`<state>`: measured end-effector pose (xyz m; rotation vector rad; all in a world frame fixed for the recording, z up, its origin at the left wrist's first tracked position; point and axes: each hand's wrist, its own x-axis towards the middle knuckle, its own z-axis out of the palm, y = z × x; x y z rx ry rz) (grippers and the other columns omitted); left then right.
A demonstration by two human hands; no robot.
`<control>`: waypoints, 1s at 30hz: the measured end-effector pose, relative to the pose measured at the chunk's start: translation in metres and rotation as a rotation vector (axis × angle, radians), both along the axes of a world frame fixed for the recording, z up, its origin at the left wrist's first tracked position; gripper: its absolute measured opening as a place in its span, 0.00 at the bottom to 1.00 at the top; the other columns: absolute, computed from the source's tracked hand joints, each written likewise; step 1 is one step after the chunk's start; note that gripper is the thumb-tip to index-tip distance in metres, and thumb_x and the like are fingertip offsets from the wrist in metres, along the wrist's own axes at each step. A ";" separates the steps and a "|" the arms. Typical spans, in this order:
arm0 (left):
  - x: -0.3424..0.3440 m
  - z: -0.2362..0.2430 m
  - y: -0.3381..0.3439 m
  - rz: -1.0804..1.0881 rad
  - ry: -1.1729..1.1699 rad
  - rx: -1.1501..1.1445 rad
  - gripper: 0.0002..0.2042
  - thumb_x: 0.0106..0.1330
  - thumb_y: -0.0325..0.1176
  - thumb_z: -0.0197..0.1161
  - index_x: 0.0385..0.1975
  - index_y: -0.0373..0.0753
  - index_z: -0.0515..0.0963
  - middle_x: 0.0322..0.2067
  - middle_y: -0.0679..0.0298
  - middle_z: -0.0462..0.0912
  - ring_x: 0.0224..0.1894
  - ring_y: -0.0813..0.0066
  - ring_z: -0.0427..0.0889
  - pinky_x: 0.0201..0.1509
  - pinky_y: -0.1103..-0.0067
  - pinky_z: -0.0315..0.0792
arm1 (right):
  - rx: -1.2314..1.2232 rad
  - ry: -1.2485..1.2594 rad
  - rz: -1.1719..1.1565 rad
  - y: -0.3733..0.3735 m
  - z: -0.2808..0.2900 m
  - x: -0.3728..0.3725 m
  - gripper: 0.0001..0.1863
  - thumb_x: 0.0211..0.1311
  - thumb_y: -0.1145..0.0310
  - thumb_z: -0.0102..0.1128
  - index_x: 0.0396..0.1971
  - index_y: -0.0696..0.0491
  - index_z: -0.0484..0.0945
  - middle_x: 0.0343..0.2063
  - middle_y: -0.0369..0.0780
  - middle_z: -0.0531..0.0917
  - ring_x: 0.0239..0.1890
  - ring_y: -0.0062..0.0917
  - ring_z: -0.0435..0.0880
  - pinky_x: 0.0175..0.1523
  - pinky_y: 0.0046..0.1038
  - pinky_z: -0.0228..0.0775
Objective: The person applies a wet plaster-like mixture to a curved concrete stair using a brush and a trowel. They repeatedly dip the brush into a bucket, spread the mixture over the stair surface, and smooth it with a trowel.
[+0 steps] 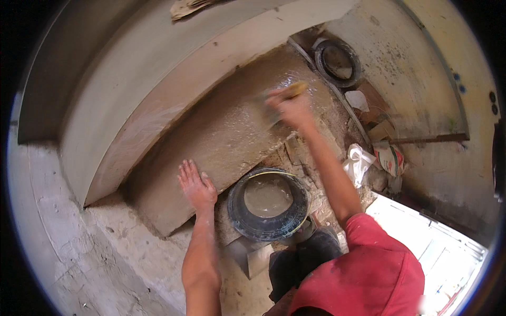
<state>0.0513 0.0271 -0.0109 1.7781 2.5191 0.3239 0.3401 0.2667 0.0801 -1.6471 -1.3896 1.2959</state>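
Right hand (291, 107) is clutching blurred yellow-handled tool (299, 88) | left hand (198, 188) is resting open on wet mortar-coated slab (224, 129) | apparently smoothing; next stroke likely requiring even pressure

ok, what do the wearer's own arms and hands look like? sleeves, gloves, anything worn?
Right arm: short red sleeve, bare below it. Left forearm: bare; its sleeve is out of view. Left hand: ungloved, with what looks like pale residue on it. Right hand: also ungloved, motion-blurred, so finer marks can't be read.
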 end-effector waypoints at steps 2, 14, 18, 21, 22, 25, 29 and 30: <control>-0.001 0.001 0.001 0.013 -0.004 0.010 0.30 0.76 0.39 0.49 0.77 0.36 0.62 0.79 0.52 0.57 0.82 0.50 0.51 0.84 0.53 0.43 | 0.209 -0.293 -0.191 0.052 0.004 0.049 0.16 0.56 0.63 0.76 0.44 0.51 0.91 0.40 0.40 0.92 0.41 0.27 0.91 0.49 0.30 0.81; -0.002 -0.002 -0.001 -0.005 -0.009 -0.005 0.30 0.77 0.40 0.48 0.76 0.36 0.62 0.79 0.52 0.58 0.82 0.49 0.50 0.84 0.52 0.42 | 0.589 -0.377 0.697 -0.057 -0.015 -0.193 0.11 0.56 0.63 0.67 0.40 0.46 0.87 0.31 0.44 0.89 0.37 0.42 0.90 0.43 0.45 0.82; -0.002 -0.001 0.000 -0.009 -0.021 0.004 0.29 0.76 0.39 0.48 0.76 0.36 0.63 0.79 0.52 0.58 0.82 0.49 0.51 0.84 0.53 0.43 | 0.362 0.033 0.329 -0.038 -0.024 -0.180 0.13 0.52 0.58 0.72 0.37 0.45 0.90 0.34 0.45 0.90 0.38 0.47 0.89 0.48 0.46 0.82; -0.002 0.000 -0.002 0.012 -0.046 -0.013 0.30 0.76 0.39 0.49 0.77 0.37 0.62 0.79 0.53 0.58 0.82 0.50 0.51 0.84 0.53 0.43 | 0.180 0.111 -0.056 0.052 -0.038 -0.090 0.17 0.55 0.58 0.74 0.35 0.58 0.87 0.35 0.46 0.91 0.38 0.38 0.91 0.43 0.39 0.81; -0.002 0.001 -0.002 0.009 -0.036 -0.002 0.30 0.76 0.39 0.49 0.77 0.38 0.62 0.79 0.53 0.58 0.82 0.50 0.51 0.84 0.53 0.43 | 0.198 0.101 -0.176 0.082 -0.041 -0.051 0.18 0.54 0.60 0.75 0.34 0.61 0.87 0.34 0.46 0.91 0.38 0.34 0.90 0.44 0.38 0.80; -0.002 0.001 -0.003 0.017 -0.038 -0.009 0.30 0.76 0.39 0.50 0.77 0.39 0.61 0.79 0.54 0.58 0.82 0.51 0.51 0.84 0.53 0.43 | 0.407 -0.228 -0.409 0.130 -0.038 0.051 0.14 0.57 0.62 0.78 0.40 0.52 0.91 0.33 0.40 0.91 0.36 0.26 0.89 0.44 0.30 0.79; -0.002 0.001 -0.002 0.034 -0.055 0.003 0.30 0.76 0.38 0.51 0.77 0.39 0.62 0.79 0.55 0.58 0.82 0.51 0.52 0.84 0.53 0.44 | 0.692 -0.218 -0.260 0.052 -0.010 0.098 0.15 0.62 0.62 0.77 0.44 0.55 0.90 0.36 0.38 0.92 0.39 0.22 0.89 0.50 0.25 0.79; -0.002 0.000 -0.002 0.028 -0.055 0.019 0.30 0.75 0.37 0.51 0.77 0.38 0.62 0.79 0.54 0.59 0.81 0.50 0.53 0.84 0.52 0.44 | 0.744 -0.205 -0.146 0.010 -0.004 0.093 0.11 0.65 0.68 0.73 0.44 0.56 0.90 0.37 0.39 0.92 0.41 0.22 0.89 0.50 0.25 0.79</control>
